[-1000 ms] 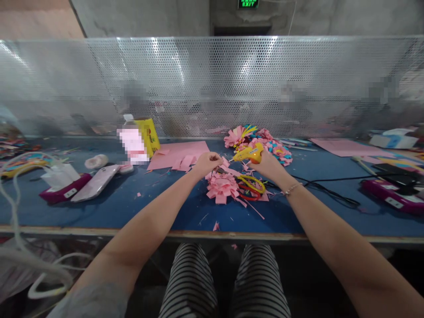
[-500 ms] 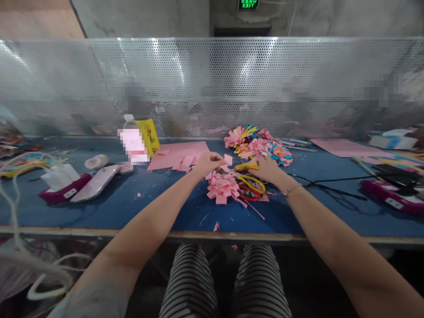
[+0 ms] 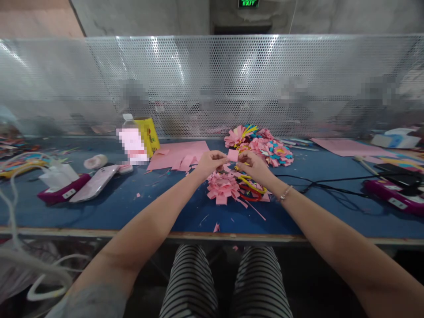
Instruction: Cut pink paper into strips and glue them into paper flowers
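Observation:
Both of my hands meet above the blue table [image 3: 132, 207] and pinch one small pink paper piece [image 3: 232, 155] between them. My left hand [image 3: 209, 162] grips its left side with closed fingers. My right hand [image 3: 251, 165] grips its right side. Just below them lies a pink paper flower [image 3: 222, 187]. Beside the flower lie yellow and red scissors [image 3: 251, 189]. The yellow glue gun is mostly hidden behind my right hand.
A heap of finished paper flowers [image 3: 265, 145] sits behind my hands. Pink paper sheets [image 3: 179, 154] lie to the left, with a bottle and yellow box [image 3: 147, 137]. A black cable [image 3: 331, 187] runs right. A perforated metal screen [image 3: 212, 84] backs the table.
My right hand set the yellow glue gun down on the table, then moved left and took hold of the pink paper piece held by my left hand.

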`<state>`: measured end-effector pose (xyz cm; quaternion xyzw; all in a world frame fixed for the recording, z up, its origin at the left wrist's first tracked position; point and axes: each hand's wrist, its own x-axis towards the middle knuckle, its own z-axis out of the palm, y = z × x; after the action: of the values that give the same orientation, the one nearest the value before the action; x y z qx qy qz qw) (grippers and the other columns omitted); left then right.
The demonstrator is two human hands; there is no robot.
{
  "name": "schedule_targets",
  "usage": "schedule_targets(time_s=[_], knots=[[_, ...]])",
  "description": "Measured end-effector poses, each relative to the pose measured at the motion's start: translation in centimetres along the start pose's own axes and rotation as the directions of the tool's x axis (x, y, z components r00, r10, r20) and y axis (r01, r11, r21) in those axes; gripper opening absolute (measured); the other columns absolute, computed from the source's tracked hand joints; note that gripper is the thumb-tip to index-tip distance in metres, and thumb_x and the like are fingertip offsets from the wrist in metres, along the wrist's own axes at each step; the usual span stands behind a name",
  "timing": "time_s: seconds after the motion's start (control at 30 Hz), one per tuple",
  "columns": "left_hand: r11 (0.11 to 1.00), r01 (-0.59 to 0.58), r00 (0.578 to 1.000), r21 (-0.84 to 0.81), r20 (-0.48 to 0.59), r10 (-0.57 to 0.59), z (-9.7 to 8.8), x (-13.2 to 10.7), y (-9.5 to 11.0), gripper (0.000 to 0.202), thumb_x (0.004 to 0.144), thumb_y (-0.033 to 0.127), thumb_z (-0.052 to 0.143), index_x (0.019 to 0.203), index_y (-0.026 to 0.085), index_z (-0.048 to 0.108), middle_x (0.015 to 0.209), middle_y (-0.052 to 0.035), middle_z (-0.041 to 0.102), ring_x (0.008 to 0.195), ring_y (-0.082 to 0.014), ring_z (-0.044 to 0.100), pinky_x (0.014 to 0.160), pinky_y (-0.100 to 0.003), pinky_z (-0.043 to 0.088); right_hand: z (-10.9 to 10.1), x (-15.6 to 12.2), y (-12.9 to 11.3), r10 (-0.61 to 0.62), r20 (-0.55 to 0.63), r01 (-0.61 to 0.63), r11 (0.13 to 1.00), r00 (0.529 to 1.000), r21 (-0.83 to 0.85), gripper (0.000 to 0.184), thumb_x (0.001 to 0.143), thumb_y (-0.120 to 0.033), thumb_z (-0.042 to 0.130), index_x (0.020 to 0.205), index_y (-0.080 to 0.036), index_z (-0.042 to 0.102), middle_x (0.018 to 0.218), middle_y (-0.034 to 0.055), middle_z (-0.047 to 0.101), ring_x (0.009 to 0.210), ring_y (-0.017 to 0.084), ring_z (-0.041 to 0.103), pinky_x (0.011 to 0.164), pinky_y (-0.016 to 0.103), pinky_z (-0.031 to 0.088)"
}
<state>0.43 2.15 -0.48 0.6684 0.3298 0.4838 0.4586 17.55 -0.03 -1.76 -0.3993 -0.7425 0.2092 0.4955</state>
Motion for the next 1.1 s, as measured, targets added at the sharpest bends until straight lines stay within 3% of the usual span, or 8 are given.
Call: schedule_targets(time_s=[0.63,0.97,1.1], knots=[[0.996,-0.057,0.998,0.063,0.041,0.055,0.03,-0.04,-0.23,0.020,0.062,0.028,0.064,0.068,0.012,0.055,0.051,0.0040,0.051,0.040,-0.0032,0.046,0.041,-0.017,0.036,-0.20,0.12,-0.29,-0.002,0.018,0.000,0.995,1.000,0.097,0.013,0.068,-0.027,0.054,0.074,-0.019,0.046,0.069,-0.0013,0.049,0.057,0.009,0.049,0.055,0.025,0.042],[0.973,-0.076,0.993,0.219,0.102,0.054,0.19,-0.32,0.24,0.021,0.064,0.032,0.061,0.065,0.012,0.054,0.045,0.0037,0.049,0.040,-0.0054,0.046,0.041,-0.017,0.033,-0.39,0.13,-0.40,0.032,0.012,-0.032,0.998,0.999,0.050,0.012,0.069,-0.027,0.051,0.066,-0.018,0.044,0.060,-0.0023,0.048,0.052,0.008,0.045,0.050,0.024,0.038],[0.951,-0.095,0.992,0.293,0.104,0.067,-0.12,-0.09,0.11,0.018,0.068,0.030,0.054,0.066,0.012,0.055,0.052,0.0009,0.054,0.045,-0.0061,0.049,0.046,-0.019,0.036,-0.52,0.23,-0.12,0.039,-0.011,-0.039,0.999,0.999,0.032,0.013,0.068,-0.028,0.051,0.066,-0.018,0.044,0.059,-0.0025,0.047,0.051,0.008,0.044,0.050,0.024,0.037]])
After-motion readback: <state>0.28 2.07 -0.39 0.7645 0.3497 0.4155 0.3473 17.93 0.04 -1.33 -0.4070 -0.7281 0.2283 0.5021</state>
